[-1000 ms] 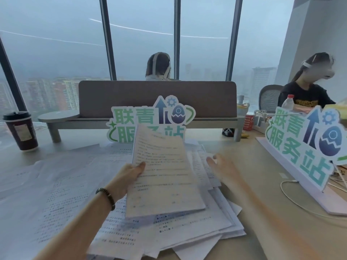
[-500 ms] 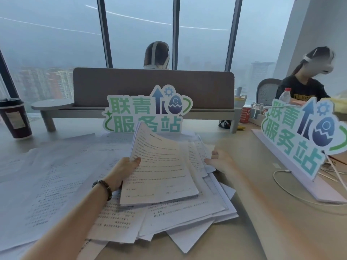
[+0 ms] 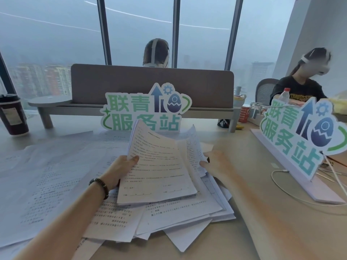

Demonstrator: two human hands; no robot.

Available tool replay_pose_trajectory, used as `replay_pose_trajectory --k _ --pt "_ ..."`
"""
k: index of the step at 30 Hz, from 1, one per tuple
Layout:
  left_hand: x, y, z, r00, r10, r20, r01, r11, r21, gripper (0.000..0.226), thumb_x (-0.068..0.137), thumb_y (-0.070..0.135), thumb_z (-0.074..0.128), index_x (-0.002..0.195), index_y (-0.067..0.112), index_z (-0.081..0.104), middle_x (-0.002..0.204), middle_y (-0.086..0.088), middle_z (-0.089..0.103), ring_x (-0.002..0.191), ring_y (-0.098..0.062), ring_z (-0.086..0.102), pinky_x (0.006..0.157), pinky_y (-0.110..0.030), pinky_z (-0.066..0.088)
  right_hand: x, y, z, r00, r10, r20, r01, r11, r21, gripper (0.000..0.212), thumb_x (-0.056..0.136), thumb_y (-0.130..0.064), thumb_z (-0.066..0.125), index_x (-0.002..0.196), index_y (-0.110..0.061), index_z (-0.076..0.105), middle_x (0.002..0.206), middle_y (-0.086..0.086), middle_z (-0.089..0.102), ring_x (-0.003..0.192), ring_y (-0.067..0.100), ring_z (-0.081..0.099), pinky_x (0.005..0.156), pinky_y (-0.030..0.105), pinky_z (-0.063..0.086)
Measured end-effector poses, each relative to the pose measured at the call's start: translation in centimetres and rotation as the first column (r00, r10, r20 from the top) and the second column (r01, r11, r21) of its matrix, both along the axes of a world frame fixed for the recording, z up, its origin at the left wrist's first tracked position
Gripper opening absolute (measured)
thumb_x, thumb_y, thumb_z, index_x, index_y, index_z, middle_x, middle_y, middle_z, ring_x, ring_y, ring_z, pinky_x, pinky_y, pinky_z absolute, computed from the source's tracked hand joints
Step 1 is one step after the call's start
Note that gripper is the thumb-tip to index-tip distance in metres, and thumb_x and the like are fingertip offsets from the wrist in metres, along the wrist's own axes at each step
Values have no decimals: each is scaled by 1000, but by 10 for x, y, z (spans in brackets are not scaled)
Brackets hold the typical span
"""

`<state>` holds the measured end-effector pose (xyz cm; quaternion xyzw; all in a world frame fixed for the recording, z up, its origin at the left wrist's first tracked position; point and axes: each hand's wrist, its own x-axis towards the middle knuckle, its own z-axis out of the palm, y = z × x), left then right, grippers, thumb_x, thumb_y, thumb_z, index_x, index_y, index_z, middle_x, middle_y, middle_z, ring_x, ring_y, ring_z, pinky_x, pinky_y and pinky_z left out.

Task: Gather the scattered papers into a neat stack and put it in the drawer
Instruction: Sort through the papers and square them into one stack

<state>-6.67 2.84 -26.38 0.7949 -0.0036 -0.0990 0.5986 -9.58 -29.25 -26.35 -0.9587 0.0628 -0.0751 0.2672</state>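
Left hand: a sheaf of printed sheets (image 3: 155, 166) is pinched at its left edge by the left hand (image 3: 120, 170), thumb on top, and raised at a tilt above the pile; a dark bead bracelet (image 3: 99, 187) is worn on that wrist.
Right hand: the right hand (image 3: 216, 163), at 3 o'clock from the sheaf, is closed on the right edge of a further sheet (image 3: 191, 145) that is lifted and curled just beside the sheaf.
Scattered papers: a loose pile (image 3: 178, 212) is spread under both hands, its corners fanned out toward 5 o'clock; more sheets (image 3: 47, 175) are laid flat across the desk toward 9 o'clock.
Desk: a light wooden top (image 3: 272, 231) is seen at 4 o'clock.
Signs: a green-lettered sign (image 3: 144, 111) is stood at 12 o'clock, just behind the papers; a second sign (image 3: 300, 136) is set at 2 o'clock, with a white cable (image 3: 281, 186) looped at its foot.
Cup: a dark lidded cup (image 3: 13, 115) is placed at 10 o'clock.
Beyond: a brown divider (image 3: 150, 85) is seen at 12 o'clock, with two seated people behind.
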Motion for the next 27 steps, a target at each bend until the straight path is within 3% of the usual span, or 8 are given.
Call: replay_pose_trajectory --k 2,3,5,8,11,15,21,27 --pt "-1 0 0 1000 -5 4 5 1000 -2 31 102 32 53 100 6 70 84 -9 78 71 -25 76 56 -32 59 -2 4 0 1000 10 20 -9 999 -45 18 97 -25 59 96 -9 68 87 12 60 79 21 55 62 29 37" --pt "-1 -1 0 1000 -8 5 9 1000 -4 31 102 31 53 100 6 70 84 -9 78 70 -25 76 56 -32 59 1 4 -2 1000 -12 28 14 999 -53 28 96 -23 60 71 -13 54 69 7 44 63 18 43 55 29 28" --pt "-1 -1 0 1000 -8 5 8 1000 -4 30 102 32 53 100 6 70 85 -10 78 72 -26 76 57 -32 60 3 4 -1 999 -30 22 32 998 -56 48 95 -22 62 60 -16 29 61 3 25 55 18 29 51 30 19" --pt "1 0 -1 1000 -3 4 3 1000 -1 30 101 32 54 100 7 70 90 -12 78 77 -29 76 62 -36 61 7 -3 -3 997 -71 -35 73 995 69 42 92 -24 64 61 -6 42 60 12 38 57 18 39 54 30 25" --pt "3 1 -2 1000 4 15 -4 1000 10 30 101 32 55 99 7 70 90 -12 78 81 -32 76 72 -42 62 7 -8 -2 995 -60 -85 86 936 342 22 92 -25 68 91 -3 67 87 6 70 75 16 64 58 26 43" --pt "2 0 -3 1000 0 19 0 1000 0 29 101 32 55 96 8 70 86 -10 78 78 -31 76 69 -40 61 6 -7 -5 988 -45 -146 109 878 466 30 92 -25 71 117 -8 67 112 6 73 88 17 68 60 23 48" --pt "3 1 -2 1000 -4 9 4 999 -53 28 101 29 54 99 6 70 88 -12 78 76 -30 75 63 -36 61 1 -12 11 985 -96 -143 156 853 497 27 91 -14 72 112 2 69 103 11 71 68 11 63 49 18 45" --pt "7 4 -5 1000 -12 -17 11 996 -91 31 101 31 55 105 3 69 94 -15 78 83 -35 75 73 -43 61 -2 -36 25 965 -166 -201 250 812 528 18 89 -11 69 102 2 69 100 14 72 67 16 65 43 17 46"
